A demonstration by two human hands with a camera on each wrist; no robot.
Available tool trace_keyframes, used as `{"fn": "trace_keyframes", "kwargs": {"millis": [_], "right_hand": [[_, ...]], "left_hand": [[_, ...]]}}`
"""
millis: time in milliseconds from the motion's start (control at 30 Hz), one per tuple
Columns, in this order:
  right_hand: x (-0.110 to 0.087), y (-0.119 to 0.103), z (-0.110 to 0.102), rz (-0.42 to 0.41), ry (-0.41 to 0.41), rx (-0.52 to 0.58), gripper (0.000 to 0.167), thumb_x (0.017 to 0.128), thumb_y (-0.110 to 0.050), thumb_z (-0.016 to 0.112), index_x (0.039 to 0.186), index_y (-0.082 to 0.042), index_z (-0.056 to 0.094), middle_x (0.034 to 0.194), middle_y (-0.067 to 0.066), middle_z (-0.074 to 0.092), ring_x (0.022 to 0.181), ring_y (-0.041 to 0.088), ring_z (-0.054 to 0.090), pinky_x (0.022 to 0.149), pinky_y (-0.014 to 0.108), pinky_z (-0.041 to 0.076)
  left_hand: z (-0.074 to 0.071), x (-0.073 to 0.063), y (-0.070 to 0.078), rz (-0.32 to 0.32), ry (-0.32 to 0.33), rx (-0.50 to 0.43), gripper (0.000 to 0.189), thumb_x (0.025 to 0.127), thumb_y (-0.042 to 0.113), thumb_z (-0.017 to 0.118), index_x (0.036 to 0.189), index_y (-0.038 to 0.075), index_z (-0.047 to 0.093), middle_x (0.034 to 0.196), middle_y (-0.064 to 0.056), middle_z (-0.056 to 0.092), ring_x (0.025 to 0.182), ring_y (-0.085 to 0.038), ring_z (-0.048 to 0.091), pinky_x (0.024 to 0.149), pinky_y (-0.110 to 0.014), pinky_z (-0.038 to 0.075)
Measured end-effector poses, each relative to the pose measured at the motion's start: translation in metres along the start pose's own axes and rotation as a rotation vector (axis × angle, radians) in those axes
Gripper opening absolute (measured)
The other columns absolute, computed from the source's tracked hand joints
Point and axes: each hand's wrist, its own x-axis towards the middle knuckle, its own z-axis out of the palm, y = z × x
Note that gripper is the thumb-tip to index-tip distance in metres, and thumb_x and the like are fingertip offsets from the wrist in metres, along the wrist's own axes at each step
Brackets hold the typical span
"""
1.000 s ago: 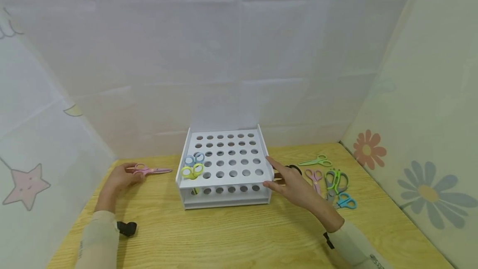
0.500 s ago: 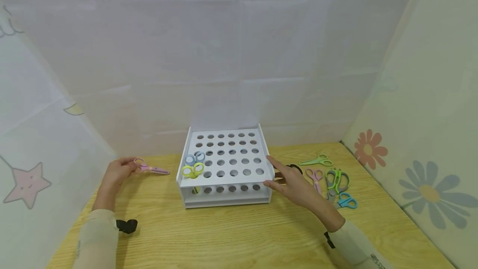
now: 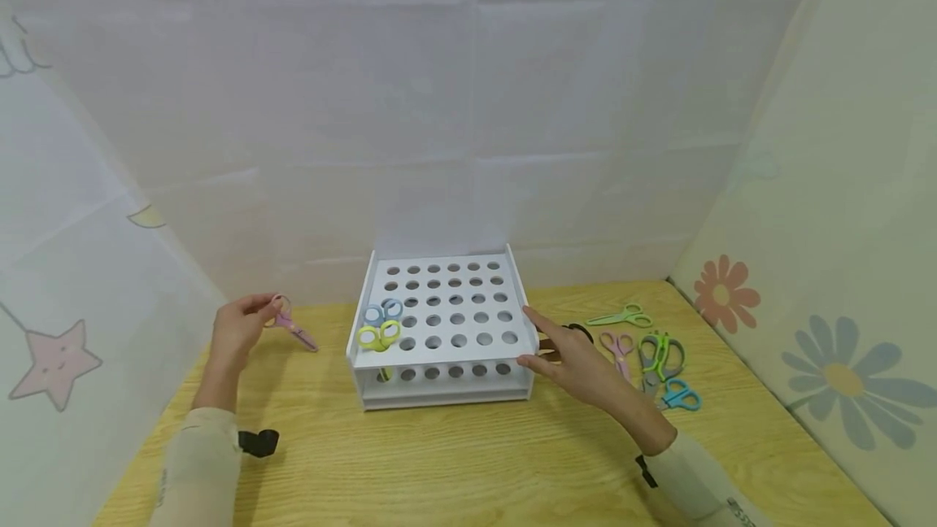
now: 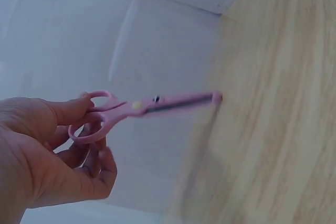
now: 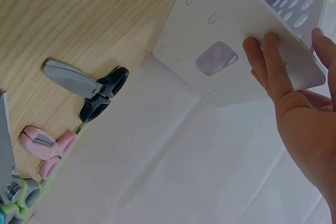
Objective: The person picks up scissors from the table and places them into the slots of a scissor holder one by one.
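Observation:
In the head view, my left hand (image 3: 237, 332) pinches pink scissors (image 3: 298, 333) by the handle loops, left of a white rack with rows of round holes (image 3: 446, 357). The left wrist view shows those scissors (image 4: 137, 106) tilted, blades together and tip low toward the wooden table. My right hand (image 3: 586, 368) grips the rack's right side panel at its front corner. On the panel's outer face (image 5: 241, 77), two fingers press flat while another finger reaches over the edge. Yellow scissors (image 3: 380, 337) and blue-grey scissors (image 3: 383, 315) stand in holes at the rack's front left, handles up.
Right of the rack lie black-handled scissors (image 5: 105, 94), light green scissors (image 3: 622, 315), a second pink pair (image 3: 617, 343), green-and-grey scissors (image 3: 661, 354) and blue scissors (image 3: 681, 395). White sheeting (image 3: 439, 104) encloses the table's back and sides.
My left hand has lifted the pink scissors from lying flat on the table, and their blades now point down toward the right. The right hand and the rack have stayed put.

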Motion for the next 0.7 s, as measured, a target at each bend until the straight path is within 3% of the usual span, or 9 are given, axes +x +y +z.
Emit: {"fn": "trace_keyframes", "kwargs": {"millis": [167, 267, 433, 700], "right_hand": [[0.001, 0.001, -0.001, 0.009, -0.008, -0.011, 0.082, 0.096, -0.027, 0.072, 0.160, -0.002, 0.027, 0.141, 0.017, 0.057, 0.108, 0.026, 0.069, 0.086, 0.030, 0.056], [0.001, 0.001, 0.000, 0.014, -0.009, -0.002, 0.082, 0.097, -0.028, 0.071, 0.160, -0.002, 0.027, 0.142, 0.018, 0.056, 0.109, 0.027, 0.068, 0.086, 0.029, 0.055], [-0.001, 0.002, 0.002, 0.020, -0.007, 0.015, 0.082, 0.096, -0.028, 0.072, 0.159, -0.001, 0.028, 0.141, 0.019, 0.056, 0.108, 0.027, 0.069, 0.085, 0.029, 0.056], [0.001, 0.005, 0.003, -0.013, 0.015, -0.013, 0.081, 0.096, -0.029, 0.072, 0.158, 0.000, 0.029, 0.139, 0.019, 0.058, 0.105, 0.027, 0.070, 0.083, 0.027, 0.056]], "left_hand": [[0.003, -0.003, 0.017, 0.059, 0.006, -0.072, 0.053, 0.105, 0.032, 0.056, 0.143, -0.004, 0.054, 0.142, -0.026, 0.049, 0.104, -0.022, 0.063, 0.094, -0.034, 0.052], [0.004, -0.007, 0.027, 0.104, 0.011, -0.116, 0.051, 0.105, 0.029, 0.057, 0.141, -0.007, 0.054, 0.138, -0.027, 0.050, 0.094, -0.016, 0.066, 0.086, -0.026, 0.054], [0.007, -0.016, 0.039, 0.146, 0.002, -0.110, 0.050, 0.106, 0.028, 0.056, 0.140, -0.008, 0.055, 0.137, -0.029, 0.051, 0.093, -0.019, 0.067, 0.080, -0.025, 0.056], [0.011, -0.020, 0.058, 0.206, -0.039, -0.178, 0.048, 0.106, 0.024, 0.057, 0.140, -0.010, 0.053, 0.131, -0.031, 0.055, 0.092, -0.012, 0.070, 0.081, -0.027, 0.056]]}}
